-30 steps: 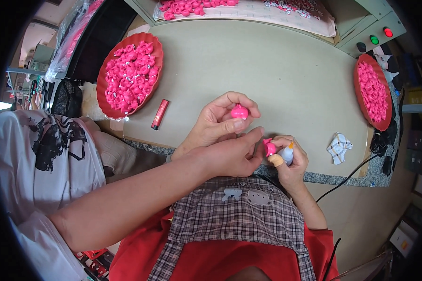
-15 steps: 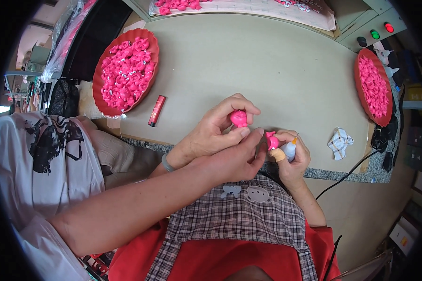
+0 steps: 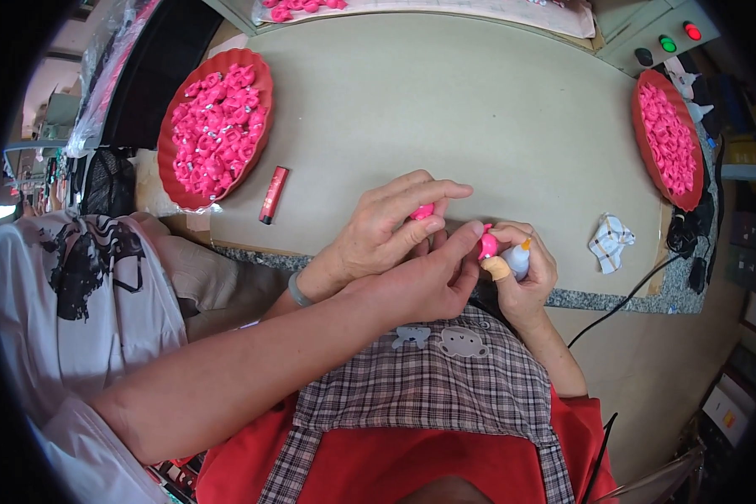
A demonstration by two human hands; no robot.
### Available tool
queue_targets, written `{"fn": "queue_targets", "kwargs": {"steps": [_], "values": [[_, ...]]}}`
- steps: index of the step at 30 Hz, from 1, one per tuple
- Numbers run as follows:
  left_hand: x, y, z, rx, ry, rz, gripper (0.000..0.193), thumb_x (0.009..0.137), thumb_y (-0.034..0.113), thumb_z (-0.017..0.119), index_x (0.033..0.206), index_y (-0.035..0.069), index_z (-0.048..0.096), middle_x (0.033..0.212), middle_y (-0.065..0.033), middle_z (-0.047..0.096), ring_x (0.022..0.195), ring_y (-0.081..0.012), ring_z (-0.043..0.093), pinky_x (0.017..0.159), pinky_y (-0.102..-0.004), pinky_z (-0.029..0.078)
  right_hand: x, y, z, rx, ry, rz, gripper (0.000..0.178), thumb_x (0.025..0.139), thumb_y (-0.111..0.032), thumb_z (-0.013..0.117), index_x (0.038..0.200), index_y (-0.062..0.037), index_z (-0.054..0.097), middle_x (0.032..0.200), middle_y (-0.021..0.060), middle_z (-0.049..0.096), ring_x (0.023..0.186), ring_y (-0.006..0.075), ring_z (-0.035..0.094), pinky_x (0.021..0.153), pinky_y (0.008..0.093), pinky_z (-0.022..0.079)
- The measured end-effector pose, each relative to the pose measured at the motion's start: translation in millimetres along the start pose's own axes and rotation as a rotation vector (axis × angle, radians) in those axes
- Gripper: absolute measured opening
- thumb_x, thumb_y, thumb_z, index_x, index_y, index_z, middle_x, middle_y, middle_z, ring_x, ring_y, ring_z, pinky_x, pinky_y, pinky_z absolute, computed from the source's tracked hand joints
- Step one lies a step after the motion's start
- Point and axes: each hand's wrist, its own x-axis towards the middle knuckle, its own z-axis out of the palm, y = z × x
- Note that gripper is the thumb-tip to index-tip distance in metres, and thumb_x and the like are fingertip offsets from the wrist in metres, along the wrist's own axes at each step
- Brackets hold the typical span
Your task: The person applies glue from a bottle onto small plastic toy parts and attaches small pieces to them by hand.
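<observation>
My left hand (image 3: 386,220), with a grey band at its wrist, is closed on a round pink plastic piece (image 3: 422,212), mostly covered by the fingers; its index finger stretches out to the right. My right hand (image 3: 531,281) grips a pale squeeze bottle (image 3: 519,261) with an orange tip, and pinches a second pink piece (image 3: 487,244) between finger and thumb. A tan finger cot (image 3: 496,268) covers that thumb. From the left, another person's hand (image 3: 437,281) crosses over my left forearm, its fingertips at the pink piece in my right hand.
A red scalloped bowl (image 3: 265,118) full of pink pieces stands at the left, another red bowl (image 3: 639,126) at the right. A red lighter (image 3: 274,195) and a crumpled checked cloth (image 3: 611,244) lie on the table. A black cable (image 3: 622,304) hangs over the right front edge.
The other person's fingertips have moved slightly up and right to the pink piece in my right hand. My left fingers now cover more of their pink piece. The view has shifted slightly.
</observation>
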Motion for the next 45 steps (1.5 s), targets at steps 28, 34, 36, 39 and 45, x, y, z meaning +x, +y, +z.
{"fn": "queue_targets", "kwargs": {"steps": [28,34,36,39,45], "values": [[-23,-11,16,0.419,0.056,0.155,0.041,0.082,0.005,0.057,0.123,0.005,0.060,0.073,-0.0076,0.055,0.063,-0.0153,0.056,0.056,-0.0291,0.047,3,0,9,-0.142,0.031,-0.235,0.033,0.072,-0.014,0.079,0.098,-0.0011,0.064,0.090,0.0143,0.065,0.077,0.0226,0.065,0.063,0.0285,0.052],[-31,-25,25,0.501,0.168,0.262,0.033,0.064,0.003,0.070,0.096,0.003,0.068,0.091,-0.0100,0.063,0.054,-0.0166,0.053,0.044,-0.0248,0.043,4,-1,10,-0.149,0.028,-0.247,0.034,0.073,-0.018,0.079,0.098,-0.0010,0.063,0.090,0.0143,0.065,0.078,0.0226,0.065,0.063,0.0284,0.052],[-37,-28,28,0.485,0.083,0.168,0.036,0.064,0.002,0.069,0.100,0.005,0.068,0.089,-0.0109,0.062,0.052,-0.0166,0.051,0.044,-0.0241,0.042,3,-1,8,-0.158,0.008,-0.238,0.034,0.073,-0.018,0.079,0.098,-0.0009,0.063,0.090,0.0145,0.065,0.078,0.0225,0.065,0.063,0.0282,0.052],[-27,-19,18,0.282,0.125,0.221,0.037,0.070,-0.002,0.065,0.107,0.005,0.066,0.084,-0.0110,0.061,0.055,-0.0183,0.051,0.047,-0.0251,0.042,2,0,8,-0.169,0.009,-0.234,0.034,0.074,-0.017,0.079,0.099,-0.0007,0.064,0.090,0.0148,0.065,0.077,0.0221,0.065,0.063,0.0278,0.052],[-9,-18,-9,0.381,0.069,0.062,0.039,0.078,0.000,0.062,0.116,0.005,0.062,0.085,-0.0113,0.055,0.076,-0.0256,0.054,0.063,-0.0332,0.046,4,0,9,-0.160,0.006,-0.252,0.033,0.074,-0.015,0.078,0.100,-0.0008,0.064,0.091,0.0150,0.065,0.076,0.0204,0.065,0.063,0.0271,0.052]]}}
